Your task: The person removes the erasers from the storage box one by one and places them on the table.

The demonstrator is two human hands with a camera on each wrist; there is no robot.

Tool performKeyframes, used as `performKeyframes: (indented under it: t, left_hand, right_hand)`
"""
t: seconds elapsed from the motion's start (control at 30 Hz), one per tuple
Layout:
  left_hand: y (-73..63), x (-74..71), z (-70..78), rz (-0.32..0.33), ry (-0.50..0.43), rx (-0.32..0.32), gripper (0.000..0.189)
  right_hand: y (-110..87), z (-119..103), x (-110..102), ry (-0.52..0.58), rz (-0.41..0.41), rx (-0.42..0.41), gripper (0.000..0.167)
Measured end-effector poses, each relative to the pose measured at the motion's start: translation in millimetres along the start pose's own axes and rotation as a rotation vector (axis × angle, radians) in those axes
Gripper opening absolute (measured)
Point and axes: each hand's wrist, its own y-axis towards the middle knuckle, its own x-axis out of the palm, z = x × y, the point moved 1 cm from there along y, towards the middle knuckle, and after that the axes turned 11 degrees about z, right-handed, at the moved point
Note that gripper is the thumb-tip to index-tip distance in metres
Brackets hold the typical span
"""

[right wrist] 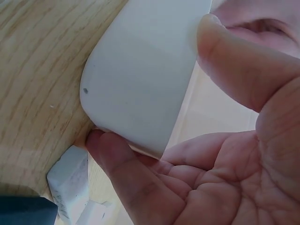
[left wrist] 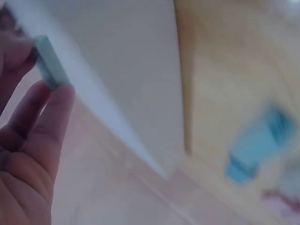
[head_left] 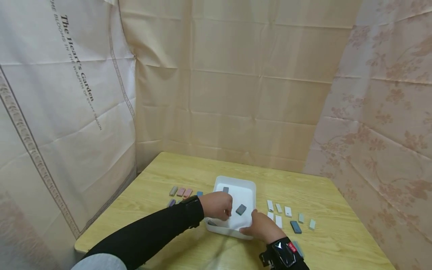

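My left hand [head_left: 217, 205] is over the white plastic bin [head_left: 237, 180]. Between its thumb and fingertips it pinches a small pale green block [left wrist: 52, 64], seen in the left wrist view but hidden in the head view. My right hand [head_left: 266, 227] holds the bin by its near right corner. In the right wrist view the thumb lies along the rim and the fingers curl around the corner. Inside the bin lie a dark grey block [head_left: 241, 209] and another grey block [head_left: 225, 189]. A further dark piece [head_left: 212, 223] shows at its near left end.
Left of the bin are pink blocks [head_left: 184, 192], an olive block [head_left: 173, 191], a purple block [head_left: 171, 203] and a blue block [head_left: 200, 194]. To the right lie several white blocks [head_left: 278, 221], pale green blocks [head_left: 312, 224] and a dark blue block [head_left: 295, 227]. Cloth hangs around the wooden table [head_left: 341, 225].
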Motion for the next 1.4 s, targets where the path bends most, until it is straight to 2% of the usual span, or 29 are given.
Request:
performKeyframes:
  t: [0.1,0.2,0.27,0.37,0.47,0.57,0.73,0.83,1.0,1.3,1.4]
  left_hand:
    - [-18.7,-22.4,-21.3,0.056,0.014,-0.048,0.007]
    - [-46.7,-38.1,-49.7,0.088,0.056,-0.121,0.006]
    - [-67.8,-42.2,-70.3,0.091,0.082,-0.187,0.014]
    - [-99.0,-47.1,-97.8,0.075,0.078,-0.285,0.038]
    - [-127.1,-48.6,-120.2,0.09,0.071,-0.353,0.049]
    - [-150.1,-45.1,-139.9,0.128,0.063,-0.379,0.051]
    - [-175.9,-28.4,-166.0,0.172,0.102,-0.425,0.051]
    - [-181.3,-17.8,-175.5,0.186,0.094,-0.445,0.053]
    - [-177.7,-10.6,-180.7,0.164,0.091,-0.447,0.053]
    - [-163.1,-21.0,-173.8,0.131,0.114,-0.406,0.051]
    - [-158.2,-25.6,-168.8,0.095,0.116,-0.428,0.041]
  right_hand:
    - [-0.9,-1.8,1.4,-0.036,0.003,0.001,0.082]
    - [-1.7,-3.1,1.7,-0.052,0.012,-0.008,0.081]
    - [-1.7,-3.4,1.6,-0.06,0.013,-0.007,0.081]
    - [-1.1,-3.1,1.6,-0.075,0.01,0.001,0.082]
    - [-0.2,-2.2,2.1,-0.079,0.013,0.007,0.081]
    - [0.5,-1.0,3.1,-0.068,0.014,0.005,0.08]
    - [-0.6,-0.5,5.2,-0.045,0.01,0.005,0.079]
    - [-2.1,-1.0,4.1,-0.047,0.017,0.014,0.08]
    - [-3.5,-2.0,0.8,-0.059,0.015,0.012,0.083]
    - [1.9,-1.5,-1.0,-0.067,0.018,0.012,0.081]
    - [2.0,-2.5,0.6,-0.061,0.004,0.009,0.08]
